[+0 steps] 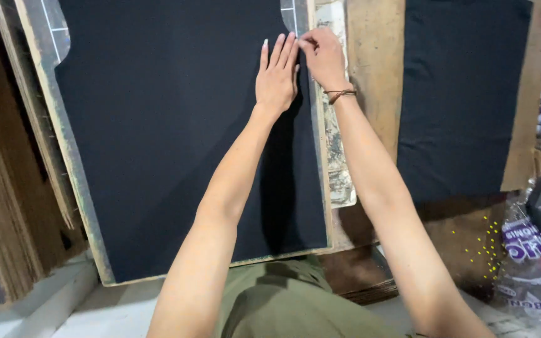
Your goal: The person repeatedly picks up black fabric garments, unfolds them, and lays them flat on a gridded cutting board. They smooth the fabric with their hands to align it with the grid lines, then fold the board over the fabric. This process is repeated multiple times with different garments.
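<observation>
The left hand lies flat, fingers spread, on the large black fabric sheet covering the board. At one o'clock from it, the right hand has its fingers pinched on the sheet's edge. Uneven pulling there could likely wrinkle the fabric.

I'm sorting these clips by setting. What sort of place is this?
Probably a small craft or fabric workshop: both hands, left hand and right hand, press black fabric onto a worn board, beside stacked boards.
</observation>
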